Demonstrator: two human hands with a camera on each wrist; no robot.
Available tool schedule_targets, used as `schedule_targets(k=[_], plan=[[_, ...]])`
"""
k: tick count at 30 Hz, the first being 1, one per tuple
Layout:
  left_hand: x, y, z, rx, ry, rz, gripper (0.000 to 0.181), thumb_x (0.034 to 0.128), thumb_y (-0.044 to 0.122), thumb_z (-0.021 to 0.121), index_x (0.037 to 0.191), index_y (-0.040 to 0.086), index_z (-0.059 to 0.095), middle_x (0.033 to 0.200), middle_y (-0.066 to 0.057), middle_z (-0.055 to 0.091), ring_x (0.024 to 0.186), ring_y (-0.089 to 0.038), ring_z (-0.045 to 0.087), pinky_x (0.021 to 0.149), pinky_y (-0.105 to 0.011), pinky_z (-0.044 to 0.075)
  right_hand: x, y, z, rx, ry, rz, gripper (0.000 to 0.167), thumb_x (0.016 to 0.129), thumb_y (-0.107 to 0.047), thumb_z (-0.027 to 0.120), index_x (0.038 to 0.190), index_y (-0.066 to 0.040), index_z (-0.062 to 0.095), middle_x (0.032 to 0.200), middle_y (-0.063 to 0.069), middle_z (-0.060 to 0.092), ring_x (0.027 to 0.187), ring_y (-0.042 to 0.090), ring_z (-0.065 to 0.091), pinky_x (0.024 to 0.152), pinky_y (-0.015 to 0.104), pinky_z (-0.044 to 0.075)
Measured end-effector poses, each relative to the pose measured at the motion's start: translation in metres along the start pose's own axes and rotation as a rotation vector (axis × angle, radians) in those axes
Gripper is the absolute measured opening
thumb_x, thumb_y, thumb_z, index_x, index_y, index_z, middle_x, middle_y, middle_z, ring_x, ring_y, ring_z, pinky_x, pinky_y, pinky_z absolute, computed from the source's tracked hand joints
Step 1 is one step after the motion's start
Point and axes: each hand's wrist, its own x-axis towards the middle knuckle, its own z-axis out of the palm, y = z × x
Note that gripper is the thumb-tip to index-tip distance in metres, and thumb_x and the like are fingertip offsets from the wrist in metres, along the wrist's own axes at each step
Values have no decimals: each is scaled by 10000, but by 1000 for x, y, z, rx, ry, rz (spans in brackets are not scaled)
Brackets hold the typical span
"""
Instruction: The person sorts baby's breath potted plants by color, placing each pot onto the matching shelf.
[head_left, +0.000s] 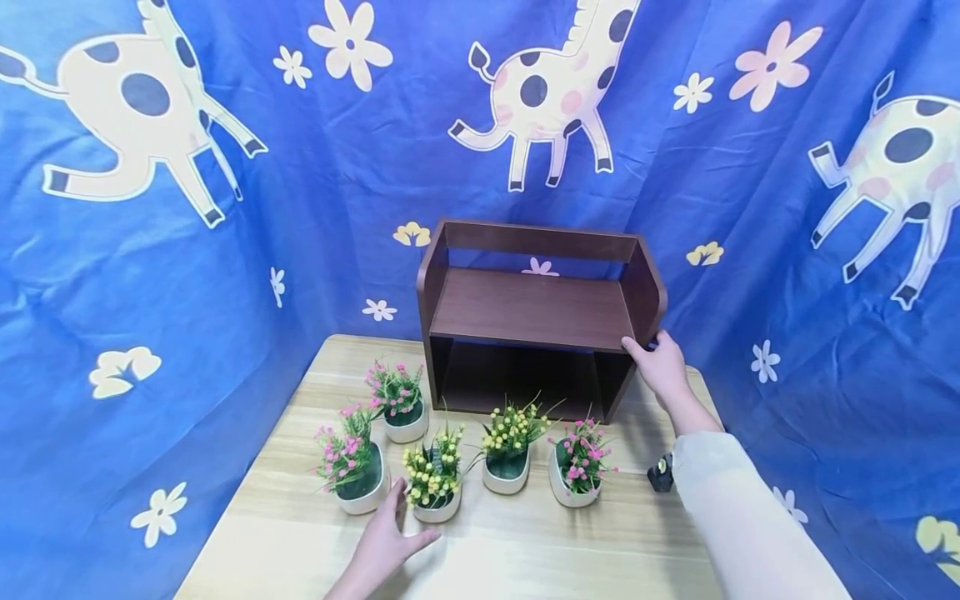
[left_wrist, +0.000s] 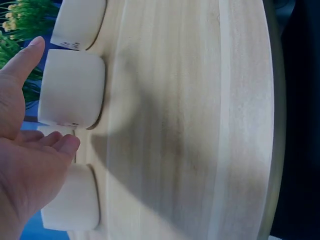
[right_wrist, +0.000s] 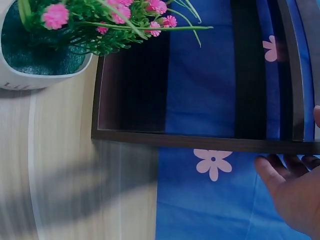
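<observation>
Pots [head_left: 506, 477]: five, white, on one wooden table [head_left: 495, 571]; three bear pink flowers [head_left: 587, 454], two bear yellow flowers [head_left: 513, 429]. Shelf [head_left: 534, 308]: one, dark brown, two levels, upright behind the pots. Layout: two pink pots at left, one of them beside the shelf's left front corner; two yellow in the middle; one pink at right. Left hand [head_left: 382, 537]: thumb and fingers spread about the nearer yellow pot [head_left: 437, 512]; contact cannot be told. Right hand [head_left: 666, 364]: pinches the shelf's right side panel, thumb on the inner side, fingers on the outer. Black object [head_left: 660, 473]: one, small, on the table near the right sleeve [head_left: 738, 500]. Blue cloth [head_left: 225, 317] surrounds the table, three giraffes [head_left: 551, 92] printed on it.
</observation>
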Motion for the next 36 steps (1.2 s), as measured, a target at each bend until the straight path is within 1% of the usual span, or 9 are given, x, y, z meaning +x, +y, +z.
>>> schedule_targets(k=[4,9,13,16,18,25,27,31,36], plan=[[6,-3,7,-15,-1,-5,1227,764,309,989,1630,-154,253,1656,-414,342,1472,-558,503,1211,-550,447,4,2,2,-52,52,18,587,1043,-404,693,1390,58,588,1443,349,639,1394,510,575,1175,615,468],[13,-4,14,-3,9,-2,1213,756,290,995,1624,-150,272,1611,-445,389,1357,-576,595,1142,-568,540,8,7,4,-97,103,32,536,1047,-377,703,1371,44,623,1415,337,666,1382,518,587,1178,615,469],[15,-4,18,26,23,-7,1200,748,291,997,1613,-154,294,1574,-438,446,1221,-530,673,1064,-576,601,9,9,4,-99,120,27,523,1036,-373,718,1352,37,641,1390,333,683,1363,520,597,1169,616,473],[17,-5,19,35,32,-9,1192,746,294,997,1604,-160,306,1559,-437,459,1162,-491,697,1015,-563,625,10,11,4,-82,126,27,518,1025,-376,733,1349,20,651,1379,319,695,1352,508,611,1162,608,482],[18,-5,20,38,34,-11,1193,747,298,997,1601,-166,305,1560,-445,445,1148,-493,701,1003,-562,630,10,13,4,-64,128,28,516,1023,-371,738,1359,10,652,1381,310,698,1348,492,622,1161,599,488],[21,-6,23,47,45,-7,1166,780,342,971,1599,-162,312,1596,-457,387,1143,-542,703,1024,-620,612,10,20,7,-20,140,30,514,1024,-375,735,1374,-9,651,1371,294,711,1326,465,646,1152,581,503],[22,-7,24,47,48,-7,1140,803,355,956,1603,-147,318,1606,-444,388,1175,-548,692,1040,-625,603,10,20,7,-12,145,33,508,1026,-374,733,1371,-11,652,1375,292,709,1333,464,642,1159,580,499],[25,-9,24,40,62,13,1072,828,337,944,1599,-115,353,1591,-417,428,1259,-560,656,1054,-616,600,11,16,9,23,142,31,494,1031,-356,729,1369,-7,645,1400,292,691,1353,462,621,1177,582,481],[28,-12,24,1,71,6,1034,830,303,948,1609,-64,375,1572,-376,468,1328,-548,629,1073,-567,601,13,13,12,40,134,28,485,1041,-352,719,1381,-17,635,1434,276,676,1384,455,597,1197,579,461]])
